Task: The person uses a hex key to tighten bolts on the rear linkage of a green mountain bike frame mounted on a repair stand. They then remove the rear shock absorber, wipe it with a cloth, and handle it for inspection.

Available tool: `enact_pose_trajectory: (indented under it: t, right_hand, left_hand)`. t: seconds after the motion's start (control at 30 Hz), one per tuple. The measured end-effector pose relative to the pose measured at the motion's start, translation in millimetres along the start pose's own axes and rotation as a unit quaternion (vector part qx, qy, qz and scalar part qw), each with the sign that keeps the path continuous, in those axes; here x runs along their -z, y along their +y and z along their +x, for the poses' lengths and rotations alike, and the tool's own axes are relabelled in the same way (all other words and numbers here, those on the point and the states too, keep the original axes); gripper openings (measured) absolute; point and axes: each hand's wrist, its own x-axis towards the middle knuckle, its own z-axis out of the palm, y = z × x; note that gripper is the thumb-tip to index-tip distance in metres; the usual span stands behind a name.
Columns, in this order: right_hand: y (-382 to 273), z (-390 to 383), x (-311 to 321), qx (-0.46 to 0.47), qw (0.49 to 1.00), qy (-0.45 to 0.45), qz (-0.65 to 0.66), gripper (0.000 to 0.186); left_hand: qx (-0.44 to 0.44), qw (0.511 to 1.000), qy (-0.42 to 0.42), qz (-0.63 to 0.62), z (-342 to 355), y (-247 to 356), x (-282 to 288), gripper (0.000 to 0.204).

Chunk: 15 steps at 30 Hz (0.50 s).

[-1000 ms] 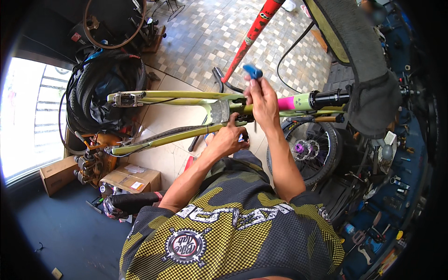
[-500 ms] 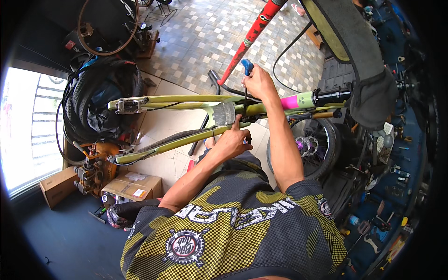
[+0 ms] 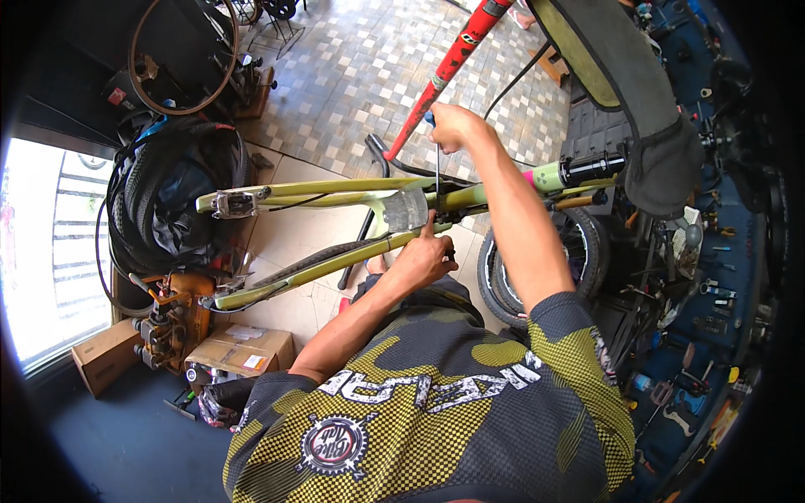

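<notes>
Nearest, the shirt [image 3: 537,436] is black and yellow in a fine checked pattern, with white block letters across the chest and a round, gear-edged badge [image 3: 334,447], also lettered.

Beyond it, the left hand [image 3: 426,261] stretches its index finger against the frame [image 3: 465,198]; its other fingers are bent, and whether they grip anything cannot be told. The right hand [image 3: 461,130] has its fingers wrapped round the blue handle of a tool [image 3: 438,172], whose thin dark shaft runs down to the frame just right of a scuffed, dull grey patch [image 3: 407,210].

The frame lies crosswise in front of the person: smooth yellow-green tubes, two long arms parting toward the left, a pink band partly behind the right forearm, and a small dark trefoil mark beside a glossy black cylinder [image 3: 591,168].

Below and past the frame stands a wheel [image 3: 587,256] with a black rubber tyre. To the left, a cardboard box [image 3: 239,350] bears a white-and-orange label, print too small to read; behind it is a heap of ribbed black tyres [image 3: 138,210].

Farther out, a red post [image 3: 453,67], chipped and lettered, slants over mosaic-like floor tiles [image 3: 344,84] in grey, brown and cream.
</notes>
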Motion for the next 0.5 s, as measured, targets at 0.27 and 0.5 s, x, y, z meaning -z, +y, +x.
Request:
enact_pose_trajectory:
  t: [0.27,0.5]
  right_hand:
    - [-34,2,55,0.045,0.962,-0.124,-0.241,0.024]
    - [-31,0,61,0.046,0.952,-0.154,-0.262,0.027]
  left_hand:
    - [0.004,0.999,-0.008,-0.032,3,-5,-6,0.039]
    - [-0.049,0.996,0.047,-0.049,2,-7,-12,0.037]
